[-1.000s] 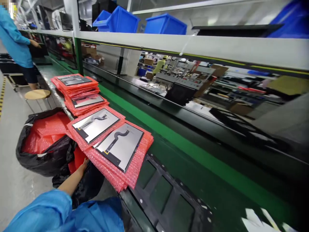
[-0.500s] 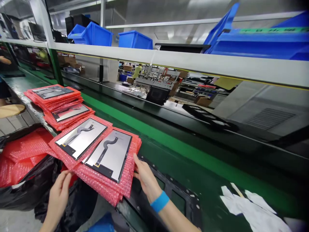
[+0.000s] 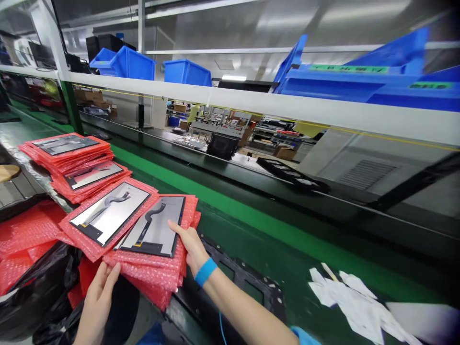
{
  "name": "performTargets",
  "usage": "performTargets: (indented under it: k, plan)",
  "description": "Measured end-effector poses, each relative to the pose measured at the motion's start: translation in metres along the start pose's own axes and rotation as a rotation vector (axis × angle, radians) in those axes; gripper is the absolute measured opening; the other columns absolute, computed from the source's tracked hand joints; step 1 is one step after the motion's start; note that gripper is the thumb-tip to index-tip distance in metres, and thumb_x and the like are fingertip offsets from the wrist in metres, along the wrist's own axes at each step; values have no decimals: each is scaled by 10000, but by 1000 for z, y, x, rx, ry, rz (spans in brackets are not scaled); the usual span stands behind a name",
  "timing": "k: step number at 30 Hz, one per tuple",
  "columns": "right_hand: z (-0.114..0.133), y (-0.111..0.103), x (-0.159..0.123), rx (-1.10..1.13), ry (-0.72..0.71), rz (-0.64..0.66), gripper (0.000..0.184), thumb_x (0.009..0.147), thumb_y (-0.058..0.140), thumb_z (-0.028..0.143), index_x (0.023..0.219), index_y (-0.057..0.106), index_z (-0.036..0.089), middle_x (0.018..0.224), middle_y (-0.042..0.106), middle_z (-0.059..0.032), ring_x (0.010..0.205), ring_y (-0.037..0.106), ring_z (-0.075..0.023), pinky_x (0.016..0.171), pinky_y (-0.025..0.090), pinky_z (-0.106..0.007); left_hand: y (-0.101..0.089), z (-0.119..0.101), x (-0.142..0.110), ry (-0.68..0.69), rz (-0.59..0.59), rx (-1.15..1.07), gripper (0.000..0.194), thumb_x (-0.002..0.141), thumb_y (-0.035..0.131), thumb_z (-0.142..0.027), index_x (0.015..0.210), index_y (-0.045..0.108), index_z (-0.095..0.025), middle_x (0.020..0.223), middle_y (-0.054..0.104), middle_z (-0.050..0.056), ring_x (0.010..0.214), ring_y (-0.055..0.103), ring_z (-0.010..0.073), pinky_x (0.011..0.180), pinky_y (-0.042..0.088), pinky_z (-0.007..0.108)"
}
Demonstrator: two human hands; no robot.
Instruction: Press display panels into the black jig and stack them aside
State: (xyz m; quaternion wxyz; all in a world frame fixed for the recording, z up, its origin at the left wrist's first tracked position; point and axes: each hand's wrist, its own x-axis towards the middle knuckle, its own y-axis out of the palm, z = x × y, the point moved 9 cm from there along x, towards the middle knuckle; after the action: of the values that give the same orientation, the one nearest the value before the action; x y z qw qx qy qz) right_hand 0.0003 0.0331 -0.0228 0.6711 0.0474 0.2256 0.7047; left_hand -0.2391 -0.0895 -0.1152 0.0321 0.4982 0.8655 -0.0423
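Observation:
A flat grey display panel [image 3: 153,227] with a dark ribbon cable lies on top of a stack of red bubble-wrap sleeves [image 3: 151,273] at the near edge of the bench. My right hand [image 3: 190,242], with a blue wristband, grips the panel's right edge, thumb on its face. My left hand [image 3: 98,292] holds the near-left edge of the red stack from below, fingers stretched along it. A second panel [image 3: 108,211] on its own red stack lies just to the left.
Two further red stacks with panels [image 3: 68,146] sit farther left. A black bag of red wrap [image 3: 25,254] hangs below left. A black tray [image 3: 247,282] lies on the green conveyor [image 3: 273,230], with white paper scraps [image 3: 345,292] at right. Blue bins [image 3: 187,72] stand on the shelf.
My right hand has moved from the side of the red stack up onto the top panel's right edge. My left hand has slid closer under the stack's near edge. The view has turned right.

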Motion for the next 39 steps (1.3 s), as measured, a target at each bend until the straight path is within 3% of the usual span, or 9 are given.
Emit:
performTargets:
  k: [4,9,12,15,18,23,31,35,39]
  plan:
    - [-3,2,5,52,-21,-28,423,566,805,343,928,675,166,799,738,-68,687,698,-267,646,581,-365,-21,5,8,-39,-28,82,691,782,587,-683,1277,569,-202,1324,619,94,1183,599,326,1089,423,458]
    - [11,-22,-5,79,-66,-57,392,570,763,306,921,674,156,821,739,-75,661,687,-255,630,578,-363,-32,-80,16,387,-153,303,555,800,583,-660,1126,608,-211,1173,628,84,1143,581,313,1105,383,490]
    - [39,-49,-22,79,-108,-63,479,590,778,314,1031,670,164,923,743,-80,752,699,-269,680,578,-364,19,-130,24,455,-23,192,723,780,676,-583,1384,448,-258,1453,462,100,1311,489,318,1142,354,487]
    - [80,-83,-41,37,-194,-92,566,597,816,344,1115,651,188,1013,736,-77,847,696,-288,732,573,-372,117,-156,35,256,368,-10,939,748,756,-534,1512,276,-273,1613,240,134,1468,286,348,1182,290,496]
    - [137,-123,-58,-123,-421,-182,549,622,839,382,1111,650,219,1035,726,-49,875,681,-271,781,560,-382,230,-180,21,107,852,-160,773,732,777,-535,1375,525,-187,1444,517,177,1334,494,353,1097,419,472]
    - [187,-195,-68,-349,-605,-344,376,532,914,348,809,712,194,813,723,-33,828,663,-250,891,509,-412,342,-206,7,194,1033,-267,578,643,857,-489,1055,710,-112,1150,714,150,1176,621,317,1068,442,449]
    - [160,-256,-61,-359,-641,-431,350,539,901,423,756,754,190,854,751,-77,880,687,-303,940,492,-507,398,-188,-11,333,1104,-276,416,787,764,-422,1049,655,-118,1035,721,101,1014,677,230,956,509,438]
    - [176,-254,-61,-335,-708,-438,442,586,894,417,946,757,202,1073,737,-89,1081,650,-297,1046,430,-479,398,-235,-3,470,1058,-303,734,729,776,-503,1314,502,-155,1245,657,118,1155,618,248,1003,467,369]
    - [189,-252,-62,-319,-752,-459,381,625,875,428,897,756,189,1037,744,-99,1055,665,-298,1032,445,-471,406,-294,-10,606,1154,-166,764,577,882,-400,1227,586,-130,1184,686,97,1071,641,241,966,479,340]
